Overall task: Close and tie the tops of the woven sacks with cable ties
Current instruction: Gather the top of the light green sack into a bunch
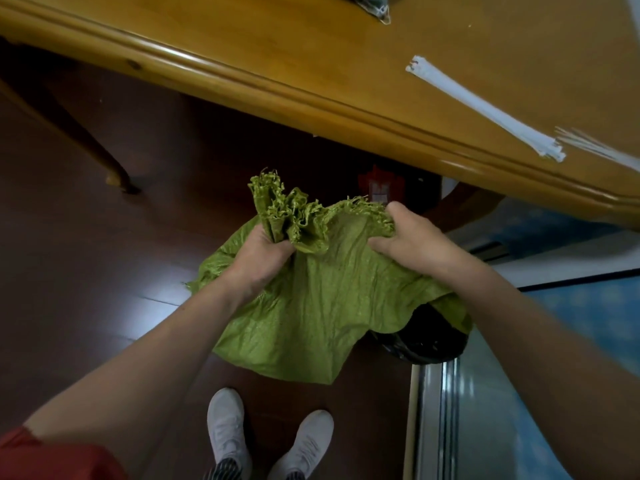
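Note:
I hold a green woven sack [322, 306] in front of me above the dark floor. Its frayed top edge is partly bunched into folds. My left hand [259, 258] grips the gathered folds at the left of the sack's mouth. My right hand [405, 237] pinches the frayed rim at the right, thumb on top. The stretch of rim between my hands is loosely gathered. A bundle of white cable ties [485, 109] lies on the wooden table [277, 53], up and to the right of my hands.
The table's moulded edge runs diagonally above the sack, with a table leg [104, 157] at left. A black object [429, 337] sits under the sack's right side. More white ties [595, 147] lie at the far right. A corner of grey fabric [374, 8] rests at the table's top. My white shoes [270, 441] are below.

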